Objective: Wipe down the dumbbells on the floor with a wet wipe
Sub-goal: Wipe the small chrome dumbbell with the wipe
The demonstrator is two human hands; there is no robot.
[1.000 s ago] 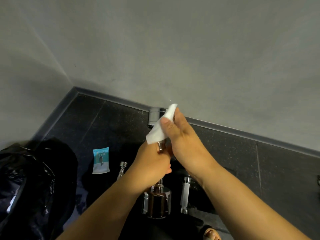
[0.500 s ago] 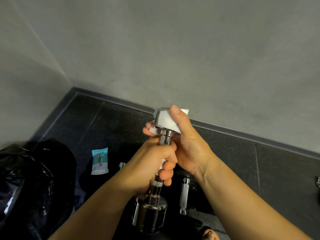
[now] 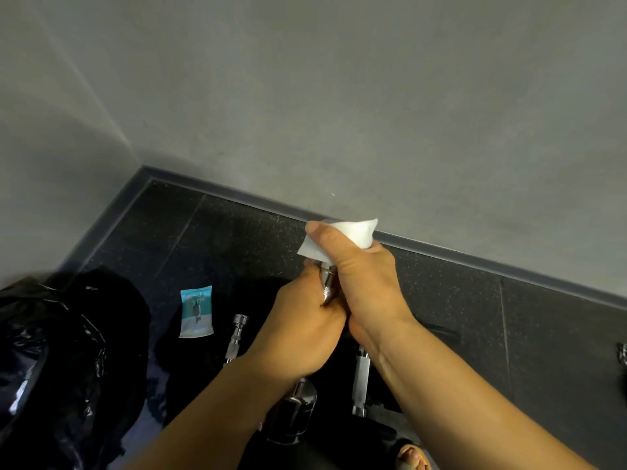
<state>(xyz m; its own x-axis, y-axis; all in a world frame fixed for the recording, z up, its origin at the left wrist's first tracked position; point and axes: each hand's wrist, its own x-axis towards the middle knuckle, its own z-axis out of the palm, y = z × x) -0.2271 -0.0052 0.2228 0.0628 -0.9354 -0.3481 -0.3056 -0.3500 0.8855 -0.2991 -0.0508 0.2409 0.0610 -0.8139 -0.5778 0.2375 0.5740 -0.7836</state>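
The left hand [image 3: 302,323] grips the chrome dumbbell [image 3: 294,413] by its handle, steadying it upright, right of the wipe packet [image 3: 196,312], so the right hand [image 3: 364,286], fingers closed round the wet wipe [image 3: 354,234], can rub its top end.

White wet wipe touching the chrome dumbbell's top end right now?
Touching. Head view: the white wet wipe, pinched by the right hand, is wrapped over the upper end of the chrome dumbbell, and the knurled handle emerges directly from under it.
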